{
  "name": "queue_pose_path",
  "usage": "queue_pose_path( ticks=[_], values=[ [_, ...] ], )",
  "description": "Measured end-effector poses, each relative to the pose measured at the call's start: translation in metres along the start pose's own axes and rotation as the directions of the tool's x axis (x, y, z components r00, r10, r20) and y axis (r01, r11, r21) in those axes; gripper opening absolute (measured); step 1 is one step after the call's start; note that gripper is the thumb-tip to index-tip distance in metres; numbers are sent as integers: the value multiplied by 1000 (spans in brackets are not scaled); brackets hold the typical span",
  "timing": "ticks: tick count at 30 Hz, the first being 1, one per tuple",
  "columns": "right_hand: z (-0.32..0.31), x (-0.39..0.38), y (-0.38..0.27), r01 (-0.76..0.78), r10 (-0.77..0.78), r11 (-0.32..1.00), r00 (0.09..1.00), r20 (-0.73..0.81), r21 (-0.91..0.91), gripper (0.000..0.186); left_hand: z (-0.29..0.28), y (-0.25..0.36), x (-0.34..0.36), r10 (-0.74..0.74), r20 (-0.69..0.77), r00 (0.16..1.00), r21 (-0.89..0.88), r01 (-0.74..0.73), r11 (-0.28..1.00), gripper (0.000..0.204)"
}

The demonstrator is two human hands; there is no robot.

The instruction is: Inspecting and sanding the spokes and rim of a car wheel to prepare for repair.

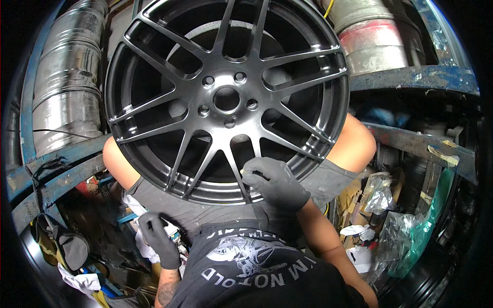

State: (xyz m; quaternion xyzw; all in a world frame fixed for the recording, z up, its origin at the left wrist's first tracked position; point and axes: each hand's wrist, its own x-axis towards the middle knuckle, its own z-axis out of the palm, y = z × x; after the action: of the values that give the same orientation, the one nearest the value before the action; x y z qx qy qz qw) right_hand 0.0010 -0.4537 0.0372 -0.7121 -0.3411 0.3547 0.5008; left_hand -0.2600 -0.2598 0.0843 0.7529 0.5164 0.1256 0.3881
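Note:
A satin-black alloy car wheel [226, 136] with split spokes, several bolt holes and a round centre bore lies face up in front of me, its near rim over my lap. My right hand [277, 184], in a dark grey glove, is at the wheel's near right spokes. Its fingers are pinched together, with a small pale bit showing at their tips that is too small to name. My left hand [160, 240], gloved the same way, is apart from the wheel, low on the left beside my shirt. Its fingers are curled, and whatever they may hold is hidden.
Dented metal drums [67, 97] stand at the far left, and another drum [377, 38] with a red smear at the far right. Blue metal frame bars [411, 79] flank the wheel. Plastic film [411, 236] and scraps lie at the right, rags [82, 282] at the lower left.

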Motion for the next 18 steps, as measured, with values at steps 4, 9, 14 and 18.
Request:
queue_pose_path(
  ticks=[4, 9, 14, 18],
  values=[
    [-2, 32, -2, 308, -300, 928, 951, 70, -209, 19, -3, -138, -56, -378, -16, 926, -57, 376, 925, 27],
    [6, 49, -2, 253, -204, 928, 960, 194, -274, 19, -15, -183, -73, -368, 27, 929, 36, 367, 929, 27],
    [9, 45, 0, 308, -234, 901, 938, 255, -306, 20, -17, -189, -81, -356, 130, 925, 157, 335, 929, 28],
    [10, 33, 11, 260, -184, 909, 951, 247, -325, 19, -11, -187, -67, -321, 240, 916, 244, 263, 934, 29]
  ],
)
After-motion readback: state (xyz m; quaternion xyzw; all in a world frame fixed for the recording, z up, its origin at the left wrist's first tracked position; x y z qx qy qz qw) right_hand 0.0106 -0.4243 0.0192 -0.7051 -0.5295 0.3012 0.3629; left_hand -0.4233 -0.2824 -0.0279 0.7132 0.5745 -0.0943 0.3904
